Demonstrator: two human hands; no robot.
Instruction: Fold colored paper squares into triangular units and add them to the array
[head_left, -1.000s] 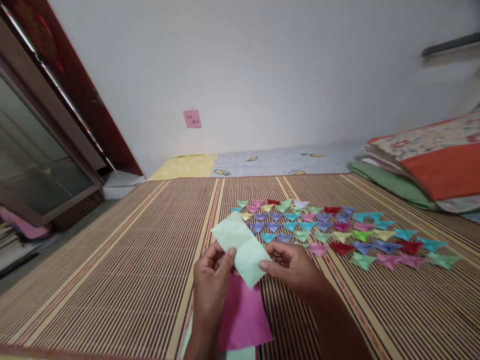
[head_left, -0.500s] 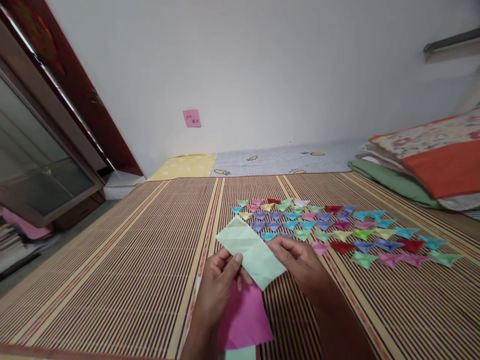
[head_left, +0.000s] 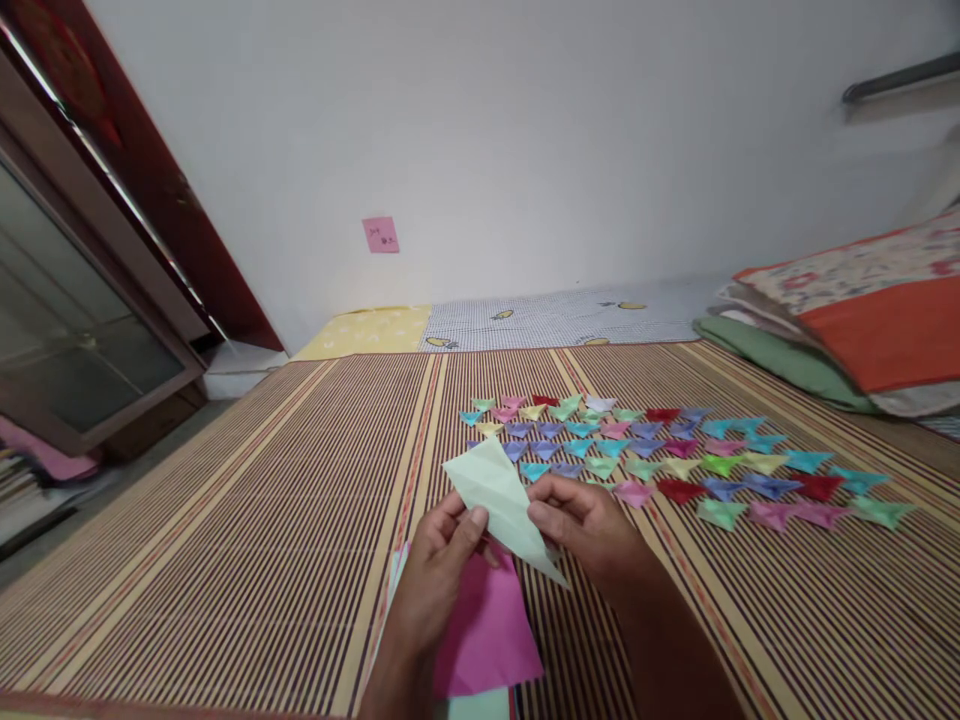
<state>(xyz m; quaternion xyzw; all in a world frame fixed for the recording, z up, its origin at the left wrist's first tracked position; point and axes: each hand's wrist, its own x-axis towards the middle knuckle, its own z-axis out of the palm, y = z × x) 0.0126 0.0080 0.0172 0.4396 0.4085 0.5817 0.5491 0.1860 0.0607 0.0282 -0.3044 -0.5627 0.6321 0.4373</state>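
Observation:
A pale green sheet of paper with crease lines is held up between both hands, tilted, its lower right part bent to a point. My left hand pinches its left edge, thumb on top. On the right edge, my right hand grips with thumb and fingers. Beneath my left hand a magenta sheet of paper lies on the mat, over a pale green sheet that shows at its edges. Beyond the hands stand rows of small folded paper pieces in several colours.
A striped woven mat covers the surface. Folded bedding is piled at the right. Patterned cloth runs along the wall, where a pink note is stuck. A glass-panelled door stands at the left.
The held pale green sheet has gone from a flat rectangle to a shape with its lower right end bent to a point. My right hand has shifted slightly left along its edge.

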